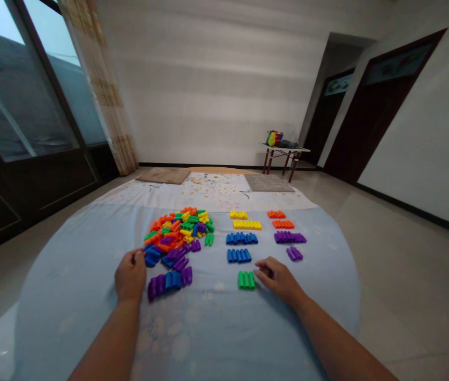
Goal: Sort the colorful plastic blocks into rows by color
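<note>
My left hand (130, 276) is closed, fingertips pressed together at the left edge of a mixed pile of small plastic tubes (176, 228). Whatever it may pinch is hidden; blue tubes (152, 255) lie right beside its fingertips. In front of the pile stretches a row of purple and blue tubes (172, 280). My right hand (277, 280) hovers or rests just right of a short row of green tubes (246, 280). Its fingers are curved and a little apart, with nothing visible between them. Just beyond it are blue rows (239, 256) and a purple pair or trio (294, 254).
Farther back lie yellow rows (247, 225), orange rows (283, 224) and a longer purple row (290, 237). A pale blue cloth (89, 307) covers the round table. Two flat mats (269, 182) sit at its far edge. A small side table (287, 150) holds a colourful bag.
</note>
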Available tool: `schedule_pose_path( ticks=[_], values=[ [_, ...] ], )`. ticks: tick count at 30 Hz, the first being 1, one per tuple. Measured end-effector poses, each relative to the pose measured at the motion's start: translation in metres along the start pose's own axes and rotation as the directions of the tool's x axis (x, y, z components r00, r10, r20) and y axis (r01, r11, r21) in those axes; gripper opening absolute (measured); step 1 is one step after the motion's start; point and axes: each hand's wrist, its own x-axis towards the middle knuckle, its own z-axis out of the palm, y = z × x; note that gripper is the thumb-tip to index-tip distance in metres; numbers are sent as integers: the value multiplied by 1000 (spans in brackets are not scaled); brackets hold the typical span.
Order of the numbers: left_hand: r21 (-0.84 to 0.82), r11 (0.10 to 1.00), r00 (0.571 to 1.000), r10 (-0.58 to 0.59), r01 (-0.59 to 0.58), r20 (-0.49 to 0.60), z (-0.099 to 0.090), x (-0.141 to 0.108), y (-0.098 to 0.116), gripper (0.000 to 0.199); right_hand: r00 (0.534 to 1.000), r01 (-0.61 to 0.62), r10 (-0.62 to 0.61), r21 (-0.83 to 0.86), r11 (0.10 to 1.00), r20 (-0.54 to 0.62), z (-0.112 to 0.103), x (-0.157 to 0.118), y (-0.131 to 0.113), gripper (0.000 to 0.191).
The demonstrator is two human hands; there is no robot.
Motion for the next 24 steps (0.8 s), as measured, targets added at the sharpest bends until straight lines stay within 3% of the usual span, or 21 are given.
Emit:
schedule_pose_path(
  ticks=[5,9,14,19,21,24],
  values=[
    [-13,1000,1000,22,-22,2,2,1,-5,32,998,15,-16,-13,1000,-62,-4,3,-5,27],
    [-18,999,999,41,-41,-5,4,0,-5,30,988,142,-143,-19,990,-61,5,20,-42,22],
    [-10,998,998,57,-58,-15,5,-2,-5,30,917,382,-380,6,924,124,60,43,-110,24],
    [0,995,995,104,-104,-4,5,-1,-7,30,855,474,-430,-103,874,288,124,55,-154,46],
    [8,994,994,110,-110,1,5,0,-8,30,845,483,-414,-152,862,340,137,58,-162,53],
    [16,994,994,108,-108,4,5,1,-8,31,835,484,-371,-222,847,406,136,61,-163,50]
  ],
)
